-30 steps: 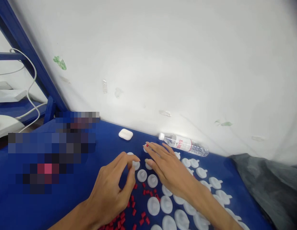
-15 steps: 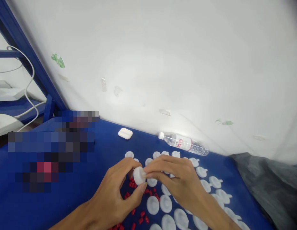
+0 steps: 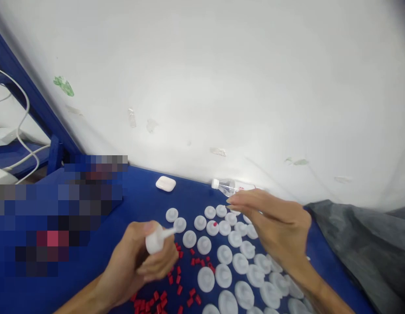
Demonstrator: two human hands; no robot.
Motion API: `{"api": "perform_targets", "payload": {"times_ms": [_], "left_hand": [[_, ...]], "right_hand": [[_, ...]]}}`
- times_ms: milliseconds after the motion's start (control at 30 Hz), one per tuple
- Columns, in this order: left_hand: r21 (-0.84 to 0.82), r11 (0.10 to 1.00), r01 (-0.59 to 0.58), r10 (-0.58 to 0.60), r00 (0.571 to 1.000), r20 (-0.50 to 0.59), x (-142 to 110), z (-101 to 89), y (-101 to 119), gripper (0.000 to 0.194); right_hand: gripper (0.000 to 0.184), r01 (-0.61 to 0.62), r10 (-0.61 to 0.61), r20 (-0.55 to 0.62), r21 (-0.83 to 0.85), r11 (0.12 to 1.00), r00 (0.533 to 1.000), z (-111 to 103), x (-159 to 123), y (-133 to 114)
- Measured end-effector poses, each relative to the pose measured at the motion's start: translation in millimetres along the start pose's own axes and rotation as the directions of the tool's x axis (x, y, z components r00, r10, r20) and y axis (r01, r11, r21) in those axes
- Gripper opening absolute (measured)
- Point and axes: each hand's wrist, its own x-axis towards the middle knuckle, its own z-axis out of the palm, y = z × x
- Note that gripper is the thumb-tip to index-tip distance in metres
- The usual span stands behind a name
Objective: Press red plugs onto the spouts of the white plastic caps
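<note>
My left hand (image 3: 141,257) is closed around a white nozzle cap (image 3: 155,239), whose thin spout points right. Up and to the right, my right hand (image 3: 270,222) hovers over the rows of caps with its thumb and fingertips drawn together. Whatever lies between those tips, if anything, is too small to make out. Many round white caps (image 3: 224,254) lie on the blue table (image 3: 140,192), some partly hidden by my right hand. One cap (image 3: 212,227) has a red dot at its middle. Small red plugs (image 3: 198,299) are scattered beside and below my left hand.
A clear plastic bottle (image 3: 226,187) lies along the wall, partly behind my right hand. A small white case (image 3: 165,183) sits near the table's back edge. Dark grey cloth (image 3: 349,244) covers the right side. Blue frame bars (image 3: 32,93) and white cables (image 3: 27,104) are at left.
My hands have parted. The left moved left and down with the nozzle cap, its spout now exposed; the right let go of the spout and moved up and right. The view shifted slightly.
</note>
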Motion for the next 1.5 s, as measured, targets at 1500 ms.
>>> {"api": "perform_targets", "payload": {"times_ms": [1500], "left_hand": [[0.980, 0.177, -0.093, 0.638, 0.769, -0.043, 2, -18.9, -12, 0.015]], "right_hand": [[0.020, -0.002, 0.166, 0.253, -0.545, 0.839, 0.953, -19, 8, 24]]}}
